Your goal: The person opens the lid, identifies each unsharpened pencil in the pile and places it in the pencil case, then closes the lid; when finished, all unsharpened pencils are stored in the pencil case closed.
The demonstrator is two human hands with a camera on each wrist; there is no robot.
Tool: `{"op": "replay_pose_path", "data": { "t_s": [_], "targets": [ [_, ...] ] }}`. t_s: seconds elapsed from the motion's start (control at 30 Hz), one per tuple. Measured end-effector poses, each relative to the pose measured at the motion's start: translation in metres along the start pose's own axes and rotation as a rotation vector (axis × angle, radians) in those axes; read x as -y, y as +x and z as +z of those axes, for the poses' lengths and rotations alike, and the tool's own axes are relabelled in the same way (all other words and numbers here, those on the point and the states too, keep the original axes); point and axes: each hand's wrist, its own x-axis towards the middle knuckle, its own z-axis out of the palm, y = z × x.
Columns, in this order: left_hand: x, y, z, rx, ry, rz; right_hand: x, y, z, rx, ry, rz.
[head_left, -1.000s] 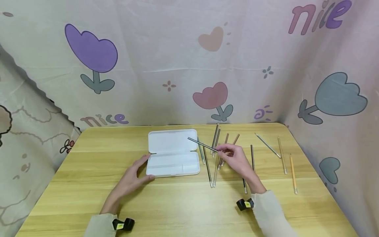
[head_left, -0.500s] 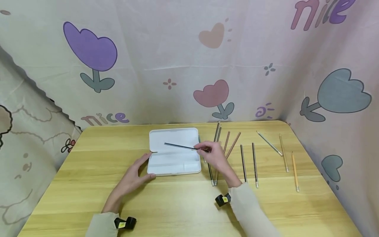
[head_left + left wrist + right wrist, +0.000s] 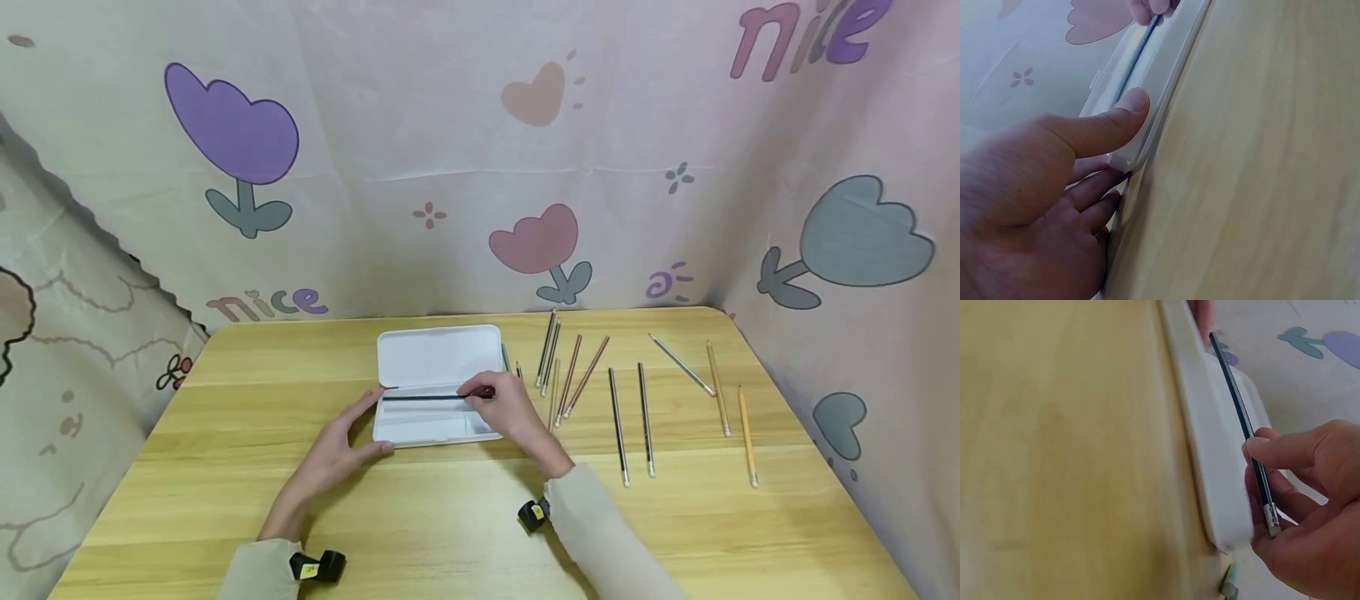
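Note:
A white pencil case (image 3: pixel 438 356) lies on the table with its lid folded back. My left hand (image 3: pixel 330 454) holds the case at its left end; in the left wrist view its thumb (image 3: pixel 1107 128) lies over the rim and the fingers are against the end. Between thumb and fingers my right hand (image 3: pixel 513 412) pinches a dark striped pencil (image 3: pixel 423 398) near its eraser end. The pencil runs lengthwise over the long compartment; whether it touches the bottom I cannot tell. A white eraser in a silver ferrule (image 3: pixel 1271 515) shows in the right wrist view.
Right of the case lie several loose pencils: dark ones (image 3: pixel 618 425), reddish-brown ones (image 3: pixel 587 375), a green one (image 3: pixel 682 364) and a yellow one (image 3: pixel 745 437). A small square compartment (image 3: pixel 477 425) sits at the case's front right. Patterned cloth (image 3: pixel 360 250) hangs behind the wooden table (image 3: pixel 450 525).
My right hand has carried the pencil leftward from the loose pencils and lowered it over the case, turning it nearly level with the compartment. My left hand has stayed on the case.

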Motion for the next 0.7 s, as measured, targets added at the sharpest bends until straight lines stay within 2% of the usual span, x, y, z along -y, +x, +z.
{"op": "replay_pose_path", "data": {
  "t_s": [0.2, 0.43, 0.7],
  "targets": [
    [0.002, -0.003, 0.003, 0.006, -0.008, -0.017, -0.001, 0.002, 0.010, 0.038, -0.060, -0.008],
    [0.000, -0.005, -0.002, -0.001, -0.019, -0.018, 0.003, 0.005, 0.013, 0.090, -0.120, -0.018],
    [0.000, -0.001, 0.000, 0.000, -0.009, -0.002, 0.003, 0.005, 0.006, 0.105, -0.069, 0.011]
  ]
}}
